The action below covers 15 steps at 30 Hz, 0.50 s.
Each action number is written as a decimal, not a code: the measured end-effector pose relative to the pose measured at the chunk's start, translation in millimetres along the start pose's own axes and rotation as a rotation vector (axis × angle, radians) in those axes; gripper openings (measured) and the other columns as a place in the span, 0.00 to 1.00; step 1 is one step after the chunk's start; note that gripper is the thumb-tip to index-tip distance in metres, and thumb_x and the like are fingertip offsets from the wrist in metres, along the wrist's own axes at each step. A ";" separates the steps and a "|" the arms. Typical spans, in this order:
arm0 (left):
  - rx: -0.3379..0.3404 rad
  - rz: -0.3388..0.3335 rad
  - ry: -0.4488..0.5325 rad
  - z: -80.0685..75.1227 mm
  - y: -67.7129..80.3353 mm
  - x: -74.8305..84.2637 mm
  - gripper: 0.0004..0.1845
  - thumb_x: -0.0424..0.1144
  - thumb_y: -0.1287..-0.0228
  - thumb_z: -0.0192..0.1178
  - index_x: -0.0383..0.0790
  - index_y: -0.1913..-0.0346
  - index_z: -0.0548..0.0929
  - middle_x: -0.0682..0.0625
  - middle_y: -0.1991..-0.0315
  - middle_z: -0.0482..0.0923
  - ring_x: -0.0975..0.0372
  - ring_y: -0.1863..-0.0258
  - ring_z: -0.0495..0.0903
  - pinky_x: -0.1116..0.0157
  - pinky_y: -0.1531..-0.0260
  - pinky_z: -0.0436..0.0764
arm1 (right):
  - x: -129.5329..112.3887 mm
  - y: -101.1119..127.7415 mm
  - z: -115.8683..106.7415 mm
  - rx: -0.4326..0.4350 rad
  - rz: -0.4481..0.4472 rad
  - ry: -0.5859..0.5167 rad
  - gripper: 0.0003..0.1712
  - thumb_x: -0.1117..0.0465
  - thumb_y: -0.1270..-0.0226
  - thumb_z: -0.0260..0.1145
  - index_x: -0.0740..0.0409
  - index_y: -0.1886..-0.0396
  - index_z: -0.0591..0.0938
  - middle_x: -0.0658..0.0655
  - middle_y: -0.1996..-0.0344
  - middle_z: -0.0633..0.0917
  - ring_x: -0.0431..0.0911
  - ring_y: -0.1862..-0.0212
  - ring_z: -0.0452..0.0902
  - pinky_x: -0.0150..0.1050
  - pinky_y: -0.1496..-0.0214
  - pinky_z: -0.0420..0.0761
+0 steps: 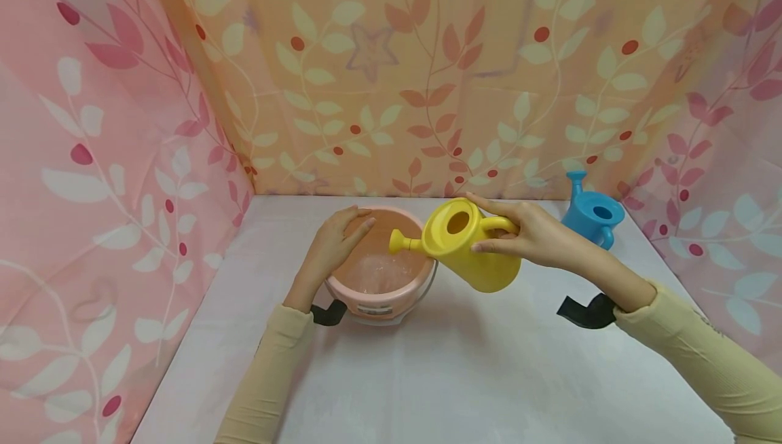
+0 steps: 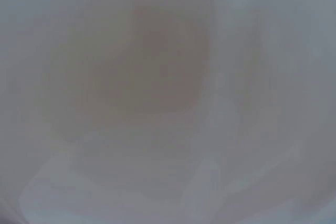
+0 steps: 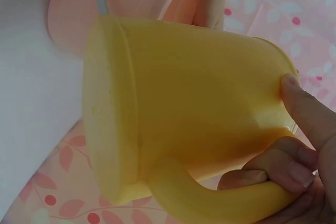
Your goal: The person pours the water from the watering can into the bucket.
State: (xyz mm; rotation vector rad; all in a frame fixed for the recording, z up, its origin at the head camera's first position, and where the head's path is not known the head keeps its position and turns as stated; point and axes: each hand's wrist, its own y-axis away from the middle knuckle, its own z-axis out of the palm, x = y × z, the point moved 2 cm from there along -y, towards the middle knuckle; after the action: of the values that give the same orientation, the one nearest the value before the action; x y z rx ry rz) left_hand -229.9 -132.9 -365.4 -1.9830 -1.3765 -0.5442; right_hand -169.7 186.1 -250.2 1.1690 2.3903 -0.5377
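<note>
A yellow watering can (image 1: 482, 264) is held tilted to the left by my right hand (image 1: 528, 233), fingers curled round its handle. In the right wrist view the thumb (image 3: 307, 108) presses on the body of the can. Its spout end hangs over the right side of a pink bucket (image 1: 375, 301), which has clear liquid, apparently water, in the bottom. My left hand (image 1: 336, 244) rests on the bucket's left rim with its fingers extended over the inside. The left wrist view is too blurred to make anything out.
A blue watering can (image 1: 592, 216) stands at the back right of the white tabletop (image 1: 489, 369). Floral cloth (image 1: 427, 77) hangs behind the table and along both sides. A black strap hangs at each wrist.
</note>
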 end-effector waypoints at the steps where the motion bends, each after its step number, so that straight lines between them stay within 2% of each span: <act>1: -0.001 -0.002 -0.001 0.0 0.0 0.0 0.31 0.65 0.36 0.45 0.49 0.40 0.75 0.45 0.35 0.67 0.53 0.34 0.62 0.50 0.35 0.60 | -0.1 -0.1 0.0 -0.001 -0.001 -0.002 0.46 0.49 0.47 0.70 0.47 0.30 0.60 0.47 0.66 0.80 0.43 0.65 0.71 0.31 0.64 0.80; 7: -0.004 -0.009 -0.003 0.3 -0.4 -0.4 0.31 0.66 0.37 0.45 0.49 0.41 0.76 0.45 0.36 0.67 0.53 0.33 0.62 0.51 0.35 0.61 | -0.1 -0.9 0.1 -0.008 0.000 -0.014 0.45 0.49 0.46 0.70 0.47 0.29 0.60 0.48 0.60 0.81 0.43 0.62 0.73 0.31 0.61 0.81; 15: -0.006 -0.010 0.003 0.0 -0.1 -0.3 0.30 0.64 0.36 0.46 0.49 0.41 0.76 0.45 0.36 0.67 0.53 0.33 0.61 0.50 0.35 0.60 | -0.9 -1.2 -0.7 -0.009 0.001 0.005 0.46 0.49 0.46 0.70 0.47 0.29 0.60 0.48 0.62 0.81 0.43 0.63 0.72 0.32 0.62 0.80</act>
State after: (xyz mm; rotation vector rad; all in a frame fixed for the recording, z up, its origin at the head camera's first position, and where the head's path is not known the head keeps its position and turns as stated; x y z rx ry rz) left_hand -230.1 -133.1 -365.6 -1.9802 -1.3856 -0.5565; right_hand -170.3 185.2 -249.0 1.1686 2.3935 -0.5240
